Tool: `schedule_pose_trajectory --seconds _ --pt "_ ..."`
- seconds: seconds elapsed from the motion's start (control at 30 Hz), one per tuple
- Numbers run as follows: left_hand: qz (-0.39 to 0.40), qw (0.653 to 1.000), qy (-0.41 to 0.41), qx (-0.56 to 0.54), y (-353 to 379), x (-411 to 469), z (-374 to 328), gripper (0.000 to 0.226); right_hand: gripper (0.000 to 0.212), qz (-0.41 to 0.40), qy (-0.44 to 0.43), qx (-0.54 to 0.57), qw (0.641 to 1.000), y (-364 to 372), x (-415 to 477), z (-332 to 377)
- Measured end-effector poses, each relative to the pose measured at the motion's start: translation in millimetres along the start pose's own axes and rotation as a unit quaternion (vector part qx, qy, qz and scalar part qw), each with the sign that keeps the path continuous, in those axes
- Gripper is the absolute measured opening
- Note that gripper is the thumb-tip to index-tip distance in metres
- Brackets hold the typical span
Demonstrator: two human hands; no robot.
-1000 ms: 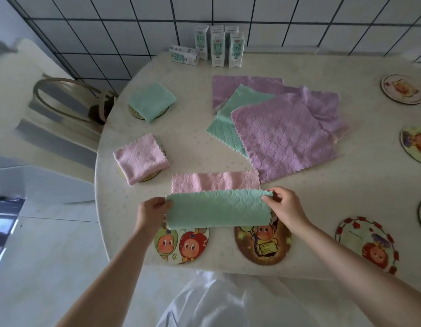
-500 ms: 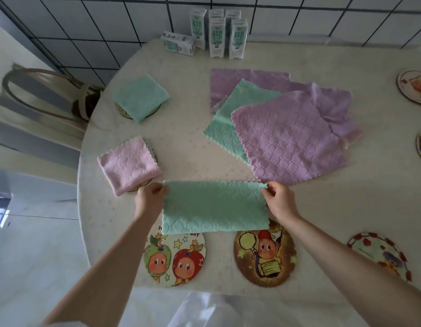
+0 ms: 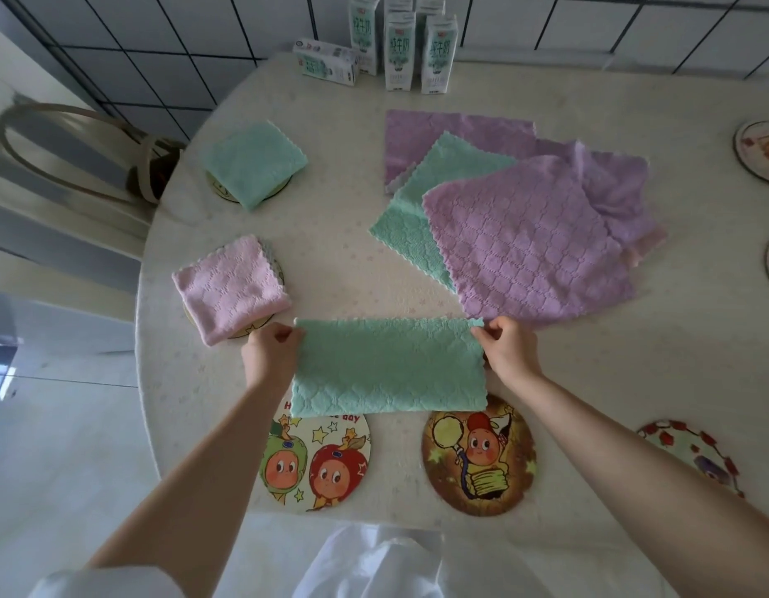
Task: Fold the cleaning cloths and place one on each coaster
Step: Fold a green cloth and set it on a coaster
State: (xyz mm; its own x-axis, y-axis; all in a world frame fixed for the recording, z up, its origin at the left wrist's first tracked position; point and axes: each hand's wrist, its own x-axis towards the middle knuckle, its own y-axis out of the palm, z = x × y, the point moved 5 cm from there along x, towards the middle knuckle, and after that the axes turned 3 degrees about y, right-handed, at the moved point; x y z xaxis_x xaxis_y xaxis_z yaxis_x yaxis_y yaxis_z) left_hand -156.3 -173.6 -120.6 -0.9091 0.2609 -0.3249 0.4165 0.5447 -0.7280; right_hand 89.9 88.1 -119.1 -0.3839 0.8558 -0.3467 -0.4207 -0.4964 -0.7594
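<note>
Green cloth (image 3: 389,366) folded flat, left hand (image 3: 268,353) and right hand (image 3: 510,353) pinching its far corners

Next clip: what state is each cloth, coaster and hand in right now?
Green strip, folded in half, lying flat.
Left hand, pinching its left corner.
Right hand, pinching its right corner.
Small green cloth, folded, on far coaster.
Pink cloth, folded, on left coaster.
Purple cloth, unfolded, atop the pile.
Fruit coaster, mostly bare.
Balloon coaster, mostly bare.
</note>
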Motion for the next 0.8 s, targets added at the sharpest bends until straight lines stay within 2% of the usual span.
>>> schedule_pose_trajectory --seconds 0.1,0.13,0.23,0.33,0.4,0.5,0.57,0.67,0.8 --pt "-0.034 0.999 -0.007 -0.01 -3 -13 -3 0.018 0.026 -0.002 0.003 -0.004 1.0 -3 -1 2" --pt "-0.053 0.998 0.019 0.005 -4 -22 -6 0.02 0.026 -0.002 0.004 0.001 1.0 -5 -3 2" --pt "-0.088 0.969 0.217 0.084 2 -63 -24 0.028 0.023 -0.024 -0.03 0.015 0.999 -14 -18 3" --pt "0.024 0.903 0.405 0.139 29 -108 -32 0.04 0.026 -0.05 -0.163 -0.078 0.982 -18 -49 9" --pt "0.108 0.863 0.456 0.189 49 -132 -26 0.053 0.03 -0.036 -0.259 -0.148 0.954 -13 -74 15" --pt "0.161 0.829 0.469 0.26 71 -152 -14 0.063 0.035 0.013 -0.361 -0.183 0.915 5 -109 19" --pt "0.179 0.812 0.469 0.297 79 -157 -8 0.069 0.038 0.038 -0.4 -0.196 0.894 20 -124 15" --pt "0.189 0.814 0.443 0.325 83 -157 -1 0.074 0.043 0.074 -0.421 -0.225 0.876 39 -136 6" --pt "0.196 0.82 0.425 0.329 76 -152 13 0.072 0.055 0.086 -0.407 -0.26 0.871 43 -136 -6"
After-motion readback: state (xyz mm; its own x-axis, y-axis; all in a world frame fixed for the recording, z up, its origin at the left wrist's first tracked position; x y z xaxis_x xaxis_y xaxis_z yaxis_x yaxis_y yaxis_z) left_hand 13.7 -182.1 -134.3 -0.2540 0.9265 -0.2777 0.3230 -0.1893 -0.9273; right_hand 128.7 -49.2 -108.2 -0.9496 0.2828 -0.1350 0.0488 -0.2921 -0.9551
